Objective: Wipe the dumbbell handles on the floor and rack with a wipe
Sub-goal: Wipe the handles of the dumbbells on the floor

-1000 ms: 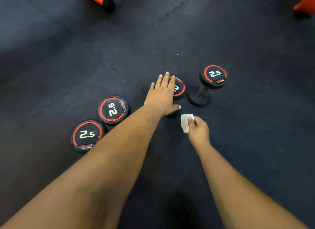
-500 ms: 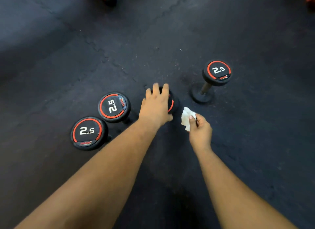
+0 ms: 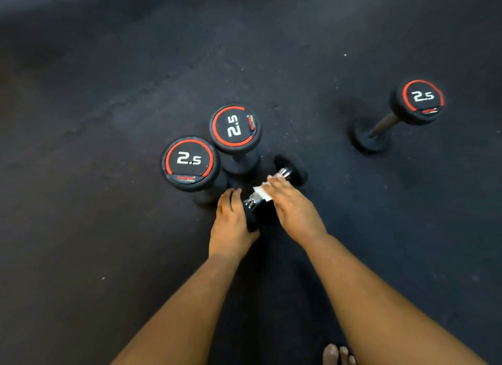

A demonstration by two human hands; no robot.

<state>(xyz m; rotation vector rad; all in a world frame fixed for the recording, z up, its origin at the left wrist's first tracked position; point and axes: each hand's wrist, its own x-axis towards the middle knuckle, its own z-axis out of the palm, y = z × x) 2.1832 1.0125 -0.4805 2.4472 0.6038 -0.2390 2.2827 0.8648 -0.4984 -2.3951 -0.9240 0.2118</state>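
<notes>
Four dumbbells sit on the dark, grainy rubber floor (image 3: 108, 93), all black with round ends. Three stand upright on one end, each top face bearing a red ring and a white "2.5": one at the left (image 3: 190, 162), one just behind it (image 3: 235, 128), nearly touching, and one well apart at the right (image 3: 399, 112), whose dark handle leans up to its top end. The fourth dumbbell (image 3: 290, 169) lies tipped on its side in front of the pair, its shiny ridged metal handle showing. The left hand (image 3: 231, 223) grips its near end, fingers curled round the black rubber. The right hand (image 3: 292, 204) presses a small white wipe (image 3: 262, 192) onto the handle, fingers fairly straight over it. Two bare toes (image 3: 338, 355) peek in at the bottom edge.
</notes>
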